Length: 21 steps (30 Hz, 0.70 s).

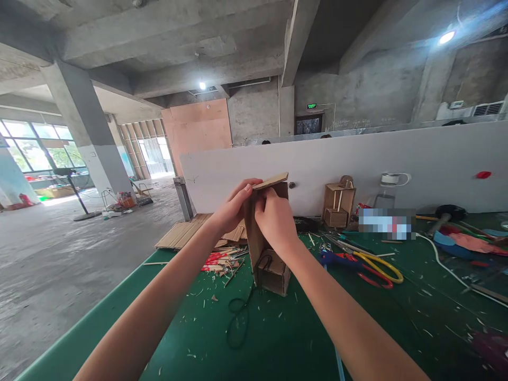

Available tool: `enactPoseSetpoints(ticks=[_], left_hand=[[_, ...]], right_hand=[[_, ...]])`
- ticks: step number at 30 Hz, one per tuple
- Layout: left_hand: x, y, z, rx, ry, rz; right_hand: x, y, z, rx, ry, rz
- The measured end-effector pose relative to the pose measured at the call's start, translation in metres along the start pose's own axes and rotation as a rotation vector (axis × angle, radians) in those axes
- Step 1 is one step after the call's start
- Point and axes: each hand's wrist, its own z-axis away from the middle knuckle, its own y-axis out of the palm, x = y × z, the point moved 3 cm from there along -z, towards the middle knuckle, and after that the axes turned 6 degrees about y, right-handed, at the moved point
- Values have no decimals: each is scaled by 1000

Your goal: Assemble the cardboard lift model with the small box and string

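Observation:
An upright cardboard structure [254, 248] stands on the green table in front of me. At its foot is a small cardboard box [273, 278], and a flat cardboard piece [273, 180] tilts across its top. My left hand [234, 203] grips the upper left edge, its thumb at the top piece. My right hand [274, 214] reaches inside beneath the top piece with fingers curled; whatever its fingertips hold is hidden. A dark cord [238, 312] trails from the base and loops on the table.
A similar cardboard model [339, 203] stands at the back by the white partition [357, 159]. Scissors [379, 267] and other tools lie on the right. Cardboard sheets [182, 231] and red-and-white packets with sticks [222, 260] lie left. Scraps dot the green tabletop [198, 338].

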Motion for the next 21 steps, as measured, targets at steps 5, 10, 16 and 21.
enactPoseSetpoints(ticks=[5, 10, 16, 21], left_hand=[[0, -5, 2, -4, -6, 2], [1, -5, 3, -4, 0, -6], [1, -2, 2, -4, 6, -22], [-1, 0, 2, 6, 16, -27]], right_hand=[[-2, 0, -2, 18, 12, 0], [0, 1, -5, 51, 8, -25], [3, 0, -7, 81, 7, -17], [4, 0, -13, 110, -25, 1]])
